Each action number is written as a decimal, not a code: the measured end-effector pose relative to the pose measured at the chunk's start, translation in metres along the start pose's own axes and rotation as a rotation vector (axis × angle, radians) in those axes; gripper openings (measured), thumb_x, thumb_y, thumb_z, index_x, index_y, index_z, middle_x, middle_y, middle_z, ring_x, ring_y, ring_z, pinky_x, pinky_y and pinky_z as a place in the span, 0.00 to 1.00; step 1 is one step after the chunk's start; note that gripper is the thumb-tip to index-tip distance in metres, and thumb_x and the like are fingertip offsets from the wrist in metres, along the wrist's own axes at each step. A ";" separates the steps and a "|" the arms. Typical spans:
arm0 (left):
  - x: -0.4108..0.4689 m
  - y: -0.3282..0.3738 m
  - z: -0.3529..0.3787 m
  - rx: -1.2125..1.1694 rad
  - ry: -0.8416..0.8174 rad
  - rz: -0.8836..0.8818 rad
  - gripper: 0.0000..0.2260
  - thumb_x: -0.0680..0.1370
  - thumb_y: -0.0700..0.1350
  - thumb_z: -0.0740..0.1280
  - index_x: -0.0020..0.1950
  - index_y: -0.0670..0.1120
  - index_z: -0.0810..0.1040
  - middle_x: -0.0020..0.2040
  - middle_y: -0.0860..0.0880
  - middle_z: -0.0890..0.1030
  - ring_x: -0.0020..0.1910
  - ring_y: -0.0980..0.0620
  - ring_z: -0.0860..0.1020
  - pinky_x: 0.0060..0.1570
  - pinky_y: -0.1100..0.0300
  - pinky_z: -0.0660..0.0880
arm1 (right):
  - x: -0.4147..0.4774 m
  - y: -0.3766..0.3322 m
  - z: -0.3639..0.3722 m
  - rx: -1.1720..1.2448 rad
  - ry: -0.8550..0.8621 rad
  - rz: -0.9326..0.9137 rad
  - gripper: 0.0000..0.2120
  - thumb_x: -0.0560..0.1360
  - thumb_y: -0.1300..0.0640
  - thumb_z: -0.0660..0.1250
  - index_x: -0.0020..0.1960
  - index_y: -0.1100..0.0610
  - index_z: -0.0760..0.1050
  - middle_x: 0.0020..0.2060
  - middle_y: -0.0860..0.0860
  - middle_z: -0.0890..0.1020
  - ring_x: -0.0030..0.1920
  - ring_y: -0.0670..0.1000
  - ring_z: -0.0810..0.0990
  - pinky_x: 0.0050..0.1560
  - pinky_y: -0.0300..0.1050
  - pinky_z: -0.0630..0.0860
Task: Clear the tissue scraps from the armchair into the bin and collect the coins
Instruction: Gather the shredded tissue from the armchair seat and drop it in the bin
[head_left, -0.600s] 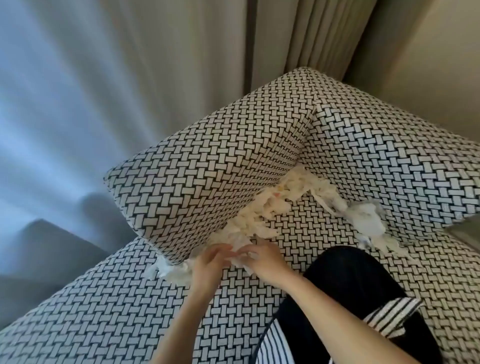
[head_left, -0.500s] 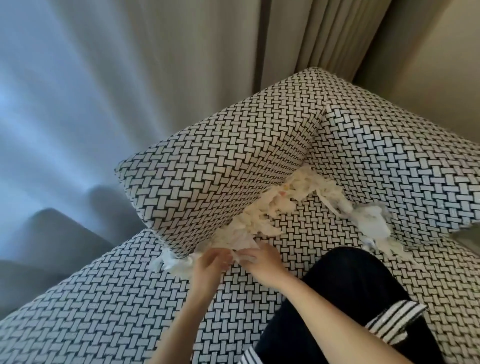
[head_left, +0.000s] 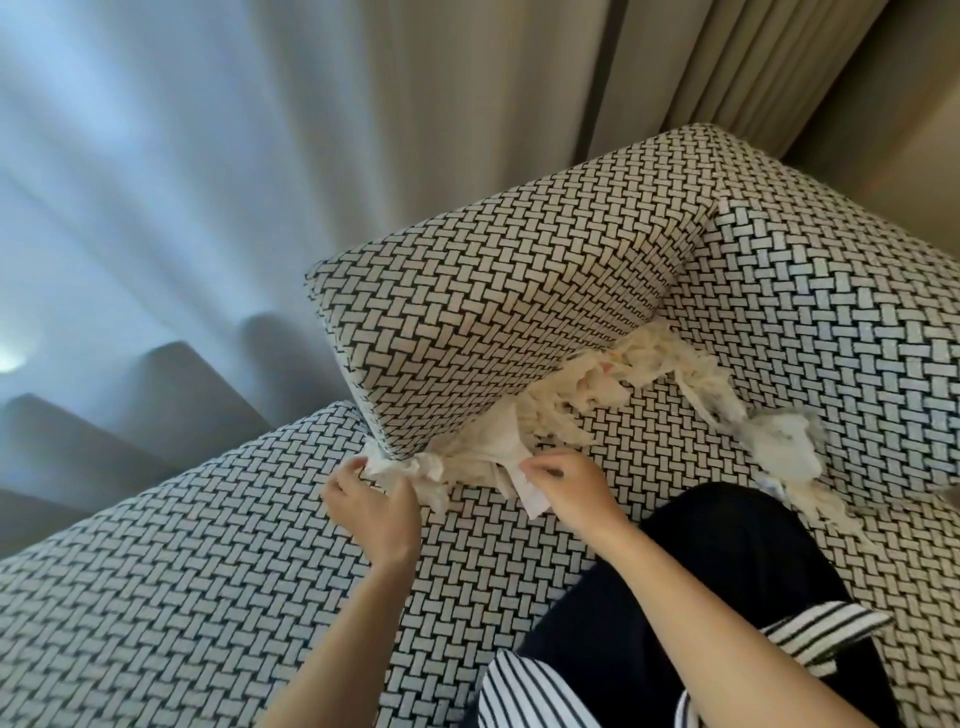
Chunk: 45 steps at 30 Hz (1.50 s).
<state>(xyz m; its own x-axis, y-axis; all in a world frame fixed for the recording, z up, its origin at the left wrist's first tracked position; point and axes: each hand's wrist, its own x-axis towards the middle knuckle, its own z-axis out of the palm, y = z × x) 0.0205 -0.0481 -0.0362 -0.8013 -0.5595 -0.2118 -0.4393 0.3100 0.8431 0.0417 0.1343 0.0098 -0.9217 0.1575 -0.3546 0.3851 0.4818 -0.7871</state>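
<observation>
From my end, the two hands have drawn apart over the last half second. They were nearly touching; now the left hand sits off to the side, its fingers curled round a wad of tissue at the front corner of the chair arm. The right hand pinches a flat scrap between thumb and fingertips. The remaining tissue scraps run away from the right fingertips along the crease where the arm meets the seat of the armchair. A further clump lies well beyond them at the back crease. I read this as each hand having taken its own share, so gathering has begun but most scraps lie untouched. I can see no coins and no bin from here.
</observation>
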 end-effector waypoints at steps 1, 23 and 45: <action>0.006 0.000 -0.001 0.049 -0.014 -0.006 0.24 0.71 0.35 0.64 0.67 0.42 0.66 0.69 0.42 0.61 0.68 0.44 0.61 0.65 0.52 0.63 | -0.001 0.000 -0.001 0.010 -0.001 -0.001 0.12 0.77 0.59 0.64 0.46 0.67 0.81 0.48 0.58 0.79 0.51 0.57 0.76 0.51 0.50 0.72; 0.039 -0.017 0.009 0.207 -0.199 0.007 0.18 0.69 0.38 0.74 0.55 0.46 0.72 0.52 0.44 0.76 0.51 0.46 0.75 0.48 0.52 0.76 | -0.011 0.012 -0.007 -0.026 0.044 -0.007 0.19 0.74 0.71 0.58 0.57 0.56 0.79 0.62 0.54 0.76 0.58 0.50 0.74 0.41 0.30 0.70; -0.020 -0.011 -0.008 -0.077 -0.365 0.006 0.18 0.71 0.42 0.71 0.57 0.45 0.68 0.55 0.42 0.74 0.53 0.45 0.75 0.52 0.52 0.73 | -0.022 0.018 -0.021 0.043 0.108 0.003 0.17 0.75 0.71 0.58 0.60 0.61 0.78 0.62 0.57 0.76 0.60 0.54 0.75 0.54 0.43 0.75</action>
<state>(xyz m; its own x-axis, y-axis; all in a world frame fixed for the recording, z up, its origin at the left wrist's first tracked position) 0.0448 -0.0469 -0.0375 -0.9018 -0.2426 -0.3577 -0.4137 0.2455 0.8767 0.0682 0.1574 0.0146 -0.9191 0.2525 -0.3024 0.3878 0.4441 -0.8077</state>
